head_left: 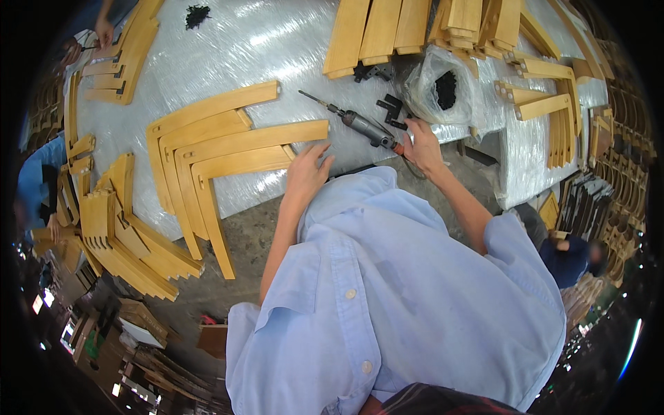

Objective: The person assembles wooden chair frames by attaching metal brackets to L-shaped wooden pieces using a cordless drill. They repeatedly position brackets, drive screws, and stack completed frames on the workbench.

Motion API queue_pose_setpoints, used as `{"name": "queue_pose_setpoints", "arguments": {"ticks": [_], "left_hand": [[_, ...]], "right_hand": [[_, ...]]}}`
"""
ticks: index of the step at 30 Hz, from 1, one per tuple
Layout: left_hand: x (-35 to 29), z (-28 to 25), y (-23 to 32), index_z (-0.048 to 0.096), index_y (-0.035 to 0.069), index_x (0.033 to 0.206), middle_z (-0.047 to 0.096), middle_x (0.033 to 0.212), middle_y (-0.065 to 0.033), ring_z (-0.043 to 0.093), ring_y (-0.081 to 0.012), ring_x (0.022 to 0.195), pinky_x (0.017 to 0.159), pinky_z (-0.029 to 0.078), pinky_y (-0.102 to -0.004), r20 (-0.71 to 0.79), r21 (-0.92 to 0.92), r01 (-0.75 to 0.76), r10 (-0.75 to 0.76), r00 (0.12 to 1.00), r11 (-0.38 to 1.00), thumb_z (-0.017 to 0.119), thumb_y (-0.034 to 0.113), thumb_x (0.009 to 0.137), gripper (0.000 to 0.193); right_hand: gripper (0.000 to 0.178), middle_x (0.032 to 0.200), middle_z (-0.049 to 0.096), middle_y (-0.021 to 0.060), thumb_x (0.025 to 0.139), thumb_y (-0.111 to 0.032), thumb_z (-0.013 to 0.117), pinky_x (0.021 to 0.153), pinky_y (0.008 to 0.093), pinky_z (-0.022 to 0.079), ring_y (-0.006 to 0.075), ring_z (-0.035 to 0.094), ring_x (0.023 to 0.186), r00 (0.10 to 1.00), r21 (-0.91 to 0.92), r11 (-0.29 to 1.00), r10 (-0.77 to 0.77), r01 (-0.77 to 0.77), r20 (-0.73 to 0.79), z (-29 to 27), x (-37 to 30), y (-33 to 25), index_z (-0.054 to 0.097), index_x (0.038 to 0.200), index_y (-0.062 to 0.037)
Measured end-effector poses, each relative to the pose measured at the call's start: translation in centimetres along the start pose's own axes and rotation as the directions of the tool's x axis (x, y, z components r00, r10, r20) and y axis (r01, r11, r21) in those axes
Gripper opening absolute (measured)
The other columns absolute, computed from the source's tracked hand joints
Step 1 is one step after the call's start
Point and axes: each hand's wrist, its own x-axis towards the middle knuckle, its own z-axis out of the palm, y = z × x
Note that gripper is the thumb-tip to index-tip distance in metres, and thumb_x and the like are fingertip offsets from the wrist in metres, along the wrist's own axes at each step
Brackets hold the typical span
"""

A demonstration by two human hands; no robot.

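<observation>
My left hand (307, 170) is at the table's near edge, beside the ends of several L-shaped wooden frames (228, 140). Its fingers are apart and nothing shows in them. A grey power drill (368, 129) with a long bit lies between my hands, its bit pointing to the far left. At the drill's reddish rear end is my right hand (425, 149), thumb and fingers apart. Its fingertips come close to black angular brackets (393, 111); whether they touch is hard to tell. Just beyond stands a clear plastic bag (424, 91) with small black pieces inside.
Plastic film covers the table (228, 52). Flat wooden boards (380, 31) are stacked at the far side, more wooden frames (550, 104) at right. Stacked wooden parts (117, 235) stand at left. A pile of black screws (197, 16) lies far left. Other people work at left and right.
</observation>
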Motion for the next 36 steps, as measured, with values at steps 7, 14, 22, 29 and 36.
{"name": "queue_pose_setpoints", "arguments": {"ticks": [7,14,22,29,36], "left_hand": [[10.5,4.5,5.9,0.065,0.005,0.097,0.064,0.097,-0.0123,0.062,-0.0302,0.094,0.077,0.053,-0.0397,0.135,0.254,-0.558,0.542,0.829,0.790,0.062,0.006,0.077,0.020],[15.5,10.0,6.3,0.063,0.003,0.104,0.059,0.108,-0.0129,0.059,-0.0307,0.103,0.080,0.054,-0.0396,0.443,0.478,-0.621,0.440,0.781,0.621,0.059,0.004,0.076,0.029],[17.5,10.3,5.3,0.066,0.002,0.094,0.058,0.106,-0.0143,0.057,-0.0311,0.106,0.080,0.056,-0.0391,0.494,0.433,-0.673,0.467,0.734,0.600,0.058,0.005,0.076,0.019],[17.6,10.3,5.6,0.065,0.000,0.092,0.063,0.100,-0.0153,0.062,-0.0285,0.099,0.075,0.057,-0.0369,0.434,0.479,-0.689,0.535,0.724,0.544,0.058,0.004,0.076,0.018],[17.4,10.1,5.9,0.064,-0.001,0.094,0.065,0.094,-0.0155,0.062,-0.0289,0.097,0.075,0.056,-0.0365,0.469,0.486,-0.690,0.506,0.724,0.536,0.058,0.006,0.077,0.019]], "right_hand": [[0.032,0.080,0.067,0.0215,0.078,-0.024,0.072,0.070,0.0408,0.051,0.0376,0.066,0.075,0.763,0.339,0.792,0.596,-0.507,-0.250,4.2,0.2,0.7,0.069,0.090,0.0053],[0.032,0.082,0.069,0.0208,0.076,-0.024,0.073,0.075,0.0391,0.052,0.0352,0.068,0.081,0.635,0.439,0.629,0.757,-0.641,-0.156,3.7,1.7,-1.1,0.071,0.091,0.0038],[0.029,0.094,0.066,0.0222,0.071,-0.016,0.073,0.080,0.0441,0.050,0.0396,0.064,0.087,0.753,0.234,0.771,0.633,-0.592,-0.181,3.0,0.9,-1.2,0.071,0.093,0.0022],[0.029,0.090,0.065,0.0218,0.071,-0.014,0.071,0.076,0.0443,0.049,0.0384,0.064,0.086,0.725,0.255,0.779,0.626,-0.572,-0.286,3.1,1.0,-2.1,0.065,0.093,0.0028],[0.027,0.079,0.066,0.0192,0.070,-0.010,0.067,0.073,0.0418,0.050,0.0355,0.065,0.077,0.679,0.467,0.679,0.706,-0.567,-0.202,5.1,0.5,-0.6,0.065,0.093,0.0046]]}}
